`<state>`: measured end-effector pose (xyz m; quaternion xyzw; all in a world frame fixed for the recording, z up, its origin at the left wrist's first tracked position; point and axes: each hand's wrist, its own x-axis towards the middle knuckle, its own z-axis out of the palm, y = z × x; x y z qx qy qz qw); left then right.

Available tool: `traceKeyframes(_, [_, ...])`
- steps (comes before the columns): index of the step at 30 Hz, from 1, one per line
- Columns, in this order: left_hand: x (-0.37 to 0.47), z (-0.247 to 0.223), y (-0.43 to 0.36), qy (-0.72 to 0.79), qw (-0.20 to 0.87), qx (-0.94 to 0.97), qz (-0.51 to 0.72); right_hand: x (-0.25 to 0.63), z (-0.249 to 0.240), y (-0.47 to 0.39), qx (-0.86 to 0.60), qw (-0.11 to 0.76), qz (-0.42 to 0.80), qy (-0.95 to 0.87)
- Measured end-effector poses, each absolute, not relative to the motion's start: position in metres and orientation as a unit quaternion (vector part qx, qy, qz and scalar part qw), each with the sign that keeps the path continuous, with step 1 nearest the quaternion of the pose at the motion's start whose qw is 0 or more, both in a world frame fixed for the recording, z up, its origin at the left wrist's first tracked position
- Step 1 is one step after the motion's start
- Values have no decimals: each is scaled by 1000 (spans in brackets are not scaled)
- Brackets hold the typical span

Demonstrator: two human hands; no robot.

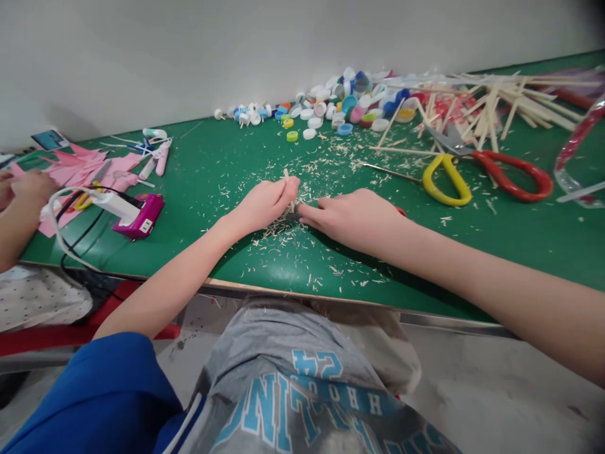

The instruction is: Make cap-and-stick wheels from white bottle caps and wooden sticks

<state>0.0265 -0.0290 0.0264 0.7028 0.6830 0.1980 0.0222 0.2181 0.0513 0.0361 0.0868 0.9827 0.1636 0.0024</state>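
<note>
Stick (286,173), shavings (278,229) on green table (198,170), pale wall (189,57)

Wood shavings (278,227) before bottle caps (350,104)

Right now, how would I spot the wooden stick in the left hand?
Find the green table, then the pale shavings scattered near its middle. The person's left hand is among them, with the tip of the wooden stick poking up from its grip. Other sticks lie on the table to the right; this one is held.

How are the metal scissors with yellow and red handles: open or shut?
The scissors are open: their yellow loop and red loop stand apart.
</note>
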Motion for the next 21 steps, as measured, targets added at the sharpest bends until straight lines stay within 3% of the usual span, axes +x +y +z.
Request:
traceKeyframes(11, [25,25,-27,686,17,699,202,222,32,48,125,-57,172,975])
traceKeyframes(21, [26,26,-29,679,12,706,198,218,38,47,106,2,155,982])
